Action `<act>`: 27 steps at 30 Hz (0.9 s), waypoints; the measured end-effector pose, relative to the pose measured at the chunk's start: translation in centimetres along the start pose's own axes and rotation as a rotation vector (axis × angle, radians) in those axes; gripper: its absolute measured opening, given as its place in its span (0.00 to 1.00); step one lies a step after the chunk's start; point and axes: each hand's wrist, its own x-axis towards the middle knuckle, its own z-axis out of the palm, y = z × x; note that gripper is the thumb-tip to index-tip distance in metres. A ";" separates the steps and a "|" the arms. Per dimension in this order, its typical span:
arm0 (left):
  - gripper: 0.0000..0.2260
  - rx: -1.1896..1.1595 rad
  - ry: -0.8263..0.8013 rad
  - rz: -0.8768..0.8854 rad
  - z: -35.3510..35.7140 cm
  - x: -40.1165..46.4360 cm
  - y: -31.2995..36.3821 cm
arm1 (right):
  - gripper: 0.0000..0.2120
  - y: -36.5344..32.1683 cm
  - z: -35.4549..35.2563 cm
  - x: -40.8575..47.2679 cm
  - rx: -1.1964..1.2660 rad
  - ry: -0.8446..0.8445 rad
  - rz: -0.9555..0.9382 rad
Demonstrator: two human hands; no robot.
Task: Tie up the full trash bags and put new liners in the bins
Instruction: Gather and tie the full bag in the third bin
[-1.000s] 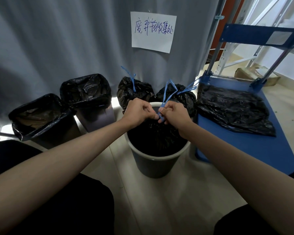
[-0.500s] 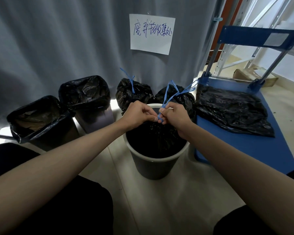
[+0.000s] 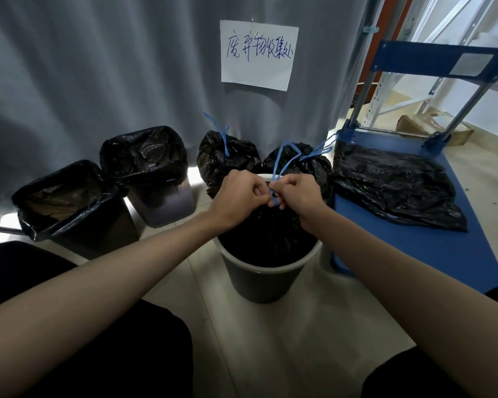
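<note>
the left hand [image 3: 237, 198] and the right hand [image 3: 298, 195] meet knuckle to knuckle over the round grey bin [image 3: 260, 278], both with fingers curled and pinching the blue drawstring [image 3: 275, 196] of the black trash bag [image 3: 268, 234] that sits inside that bin. the string's loops rise from between the fingertips (the knot itself is hidden by the fingers). the bag's gathered top is directly under the hands, its body filling the bin to the rim.

just behind the bin, against the grey curtain [image 3: 98, 67], stand two tied black bags: the nearer tied bag [image 3: 302, 165] behind the right hand and the farther tied bag [image 3: 224, 159] to its left, each with blue ties sticking up. left of these are two lined bins, the purple bin [image 3: 161, 193] and, nearer the left edge of the floor, the dark square bin [image 3: 78, 216], both with open black liners. right of the round bin, a flat black bag [image 3: 391, 182] lies on the deck of a blue cart [image 3: 431, 254]. a handwritten paper sign [image 3: 258, 54] is fixed to the curtain.
</note>
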 end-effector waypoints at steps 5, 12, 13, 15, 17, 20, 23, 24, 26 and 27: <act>0.03 0.085 0.108 0.134 0.7 -0.8 0.5 | 0.07 0.1 0.0 0.3 0.086 -0.003 0.123; 0.03 0.076 0.032 0.175 0.3 -0.6 0.8 | 0.05 0.4 -0.2 0.6 0.103 -0.022 0.131; 0.03 0.048 0.000 0.126 0.2 -0.3 0.7 | 0.03 0.2 -0.2 0.7 0.097 -0.017 0.107; 0.03 -0.029 -0.103 0.009 -0.2 0.7 0.0 | 0.08 -0.2 -0.5 0.7 0.084 -0.011 0.065; 0.04 -0.172 -0.244 -0.135 -1.0 1.4 -0.6 | 0.13 -0.5 -0.8 0.6 0.109 -0.076 0.005; 0.09 -0.352 -0.387 -0.285 -2.2 1.8 -1.1 | 0.10 -0.9 -0.8 0.0 -0.074 -0.225 -0.199; 0.12 -0.333 -0.475 -0.332 -2.8 2.1 -1.2 | 0.05 -0.4 -0.6 -0.6 -0.459 -0.219 -0.476; 0.12 -0.318 -0.497 -0.344 -3.0 2.2 -1.3 | 0.05 -0.2 -0.6 -0.7 -0.497 -0.185 -0.530; 0.11 -0.293 -0.528 -0.372 -3.3 2.2 -1.1 | 0.04 0.3 -0.6 -0.7 -0.510 -0.121 -0.580; 0.10 -0.289 -0.538 -0.387 -3.4 2.2 -1.0 | 0.05 0.4 -0.6 -0.6 -0.513 -0.095 -0.591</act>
